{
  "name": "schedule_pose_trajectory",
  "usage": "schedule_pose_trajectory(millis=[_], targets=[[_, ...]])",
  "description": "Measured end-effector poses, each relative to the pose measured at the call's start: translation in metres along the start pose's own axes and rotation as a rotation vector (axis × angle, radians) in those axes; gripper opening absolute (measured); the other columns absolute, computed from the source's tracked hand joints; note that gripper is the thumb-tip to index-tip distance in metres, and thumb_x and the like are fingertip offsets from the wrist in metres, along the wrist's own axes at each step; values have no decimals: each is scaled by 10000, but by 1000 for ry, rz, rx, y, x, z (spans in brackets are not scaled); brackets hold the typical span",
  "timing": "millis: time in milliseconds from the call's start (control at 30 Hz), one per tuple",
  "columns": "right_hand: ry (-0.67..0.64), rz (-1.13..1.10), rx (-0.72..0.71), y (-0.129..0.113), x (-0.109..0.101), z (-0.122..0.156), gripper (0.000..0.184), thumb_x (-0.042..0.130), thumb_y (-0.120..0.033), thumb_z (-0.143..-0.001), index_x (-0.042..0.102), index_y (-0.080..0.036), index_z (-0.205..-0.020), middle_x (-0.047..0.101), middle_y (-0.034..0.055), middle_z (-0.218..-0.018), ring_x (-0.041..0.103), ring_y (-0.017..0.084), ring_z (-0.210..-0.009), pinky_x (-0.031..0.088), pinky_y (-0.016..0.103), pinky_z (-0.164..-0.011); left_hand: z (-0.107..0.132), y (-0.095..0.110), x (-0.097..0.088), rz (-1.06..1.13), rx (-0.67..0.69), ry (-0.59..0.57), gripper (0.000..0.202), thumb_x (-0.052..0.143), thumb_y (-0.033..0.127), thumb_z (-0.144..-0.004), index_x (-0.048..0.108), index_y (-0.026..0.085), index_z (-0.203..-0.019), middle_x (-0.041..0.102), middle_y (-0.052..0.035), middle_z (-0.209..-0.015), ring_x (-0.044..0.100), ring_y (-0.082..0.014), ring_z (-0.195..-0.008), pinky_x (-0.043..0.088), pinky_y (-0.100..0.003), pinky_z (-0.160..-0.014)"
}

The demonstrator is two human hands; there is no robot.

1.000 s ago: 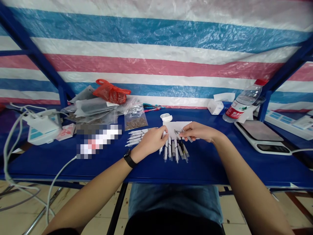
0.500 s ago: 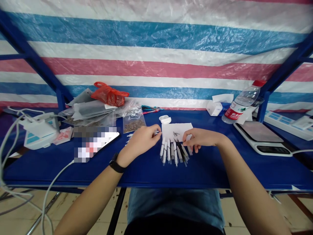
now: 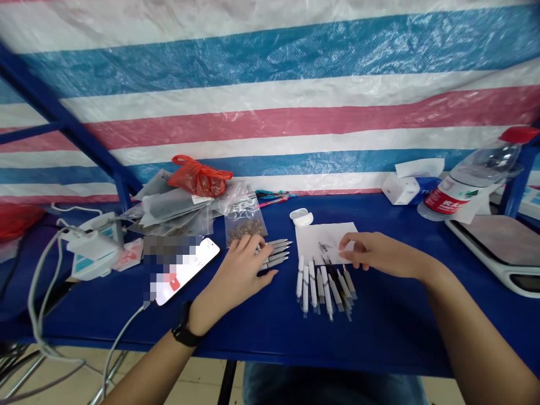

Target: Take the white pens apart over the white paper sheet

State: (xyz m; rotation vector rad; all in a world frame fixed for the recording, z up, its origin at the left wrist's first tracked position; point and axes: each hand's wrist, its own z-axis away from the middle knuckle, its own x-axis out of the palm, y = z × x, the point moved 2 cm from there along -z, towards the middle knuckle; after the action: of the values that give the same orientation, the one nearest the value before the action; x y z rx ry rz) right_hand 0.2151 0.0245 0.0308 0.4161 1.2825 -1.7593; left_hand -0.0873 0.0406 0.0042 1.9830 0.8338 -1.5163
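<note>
My left hand (image 3: 241,269) lies with fingers apart over a row of white pens with pointed tips (image 3: 278,253), touching them at their left ends; the thumb stretches out to the side. My right hand (image 3: 375,254) hovers at the right edge of a white paper sheet (image 3: 306,239), thumb and forefinger drawn together. Anything between those fingertips is too small to make out. Small dark pieces (image 3: 324,247) lie on the sheet. Just below it, white pen barrels (image 3: 313,286) and grey pen parts (image 3: 335,291) with dark refills lie side by side.
An open white earbud case (image 3: 301,217) stands behind the paper. To the left are a zip bag of small brown pieces (image 3: 247,225), a red bag (image 3: 198,177) and a plugged-in phone (image 3: 185,273). A bottle (image 3: 455,191) and a scale (image 3: 498,242) stand right.
My left hand has moved left and opened, coming down on the row of white pens. My right hand has lifted off the grey pen parts toward the paper's right edge. The view has shifted.
</note>
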Motion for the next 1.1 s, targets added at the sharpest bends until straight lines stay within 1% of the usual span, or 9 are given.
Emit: schedule_pose_trajectory(millis=[133,367,467,600,700,833,900,1000,1100], targets=[[67,94,12,-4,2,-3,307,461,-451,-950,654,-212,-952,740,71,-786,674,229,-726,437,313,-673,10,6,8,31,25,55,40,595,226,-915,615,208,-944,641,-43,-924,606,-243,-895,500,-364,-756],[340,316,-15,-7,10,-6,246,478,-339,-961,629,-226,-803,743,82,-751,640,231,-627,292,310,-542,15,14,6,71,21,218,147,498,139,-895,540,210,-773,624,-11,-724,598,-191,-703,460,-321,-655],[442,440,-31,-8,11,-6,225,477,-287,-955,616,-224,-790,729,79,-722,628,212,-586,218,304,-517,8,22,3,58,12,260,148,513,145,-907,554,205,-777,640,-1,-707,601,-176,-668,449,-320,-653],[507,478,-113,-15,15,-4,242,462,-285,-963,616,-222,-786,710,76,-701,614,198,-583,211,297,-515,1,37,0,21,-7,324,149,517,150,-939,580,200,-813,668,-9,-727,633,-181,-678,456,-324,-663],[533,255,-177,-24,22,-2,327,437,-404,-989,611,-219,-782,677,66,-671,588,196,-579,260,295,-528,-3,52,-6,57,-39,371,115,511,174,-986,600,186,-915,687,-25,-787,655,-184,-711,486,-322,-683],[328,-366,-324,-37,40,-5,611,298,-685,-986,581,-215,-717,583,17,-605,523,163,-543,387,284,-560,-15,73,-11,178,-87,381,159,445,223,-1044,593,176,-1075,694,-78,-961,680,-198,-849,540,-313,-758],[300,-505,-402,-43,47,-7,656,332,-775,-932,501,-221,-623,510,-2,-585,475,149,-541,396,284,-559,-24,81,-8,212,-60,358,200,395,227,-1056,589,181,-1051,665,-71,-931,667,-202,-833,545,-320,-743],[475,-480,-444,-46,48,-8,662,401,-820,-881,371,-239,-567,398,-27,-567,395,135,-534,348,288,-539,-35,85,-3,279,-32,342,254,337,253,-1073,582,186,-1087,634,-71,-935,648,-196,-791,534,-318,-707],[658,-499,-422,-43,43,-8,634,407,-806,-893,355,-247,-599,375,-34,-585,349,131,-535,313,294,-526,-42,81,-3,423,-51,299,268,319,316,-1083,555,198,-1135,621,-66,-969,627,-173,-751,498,-296,-673]])
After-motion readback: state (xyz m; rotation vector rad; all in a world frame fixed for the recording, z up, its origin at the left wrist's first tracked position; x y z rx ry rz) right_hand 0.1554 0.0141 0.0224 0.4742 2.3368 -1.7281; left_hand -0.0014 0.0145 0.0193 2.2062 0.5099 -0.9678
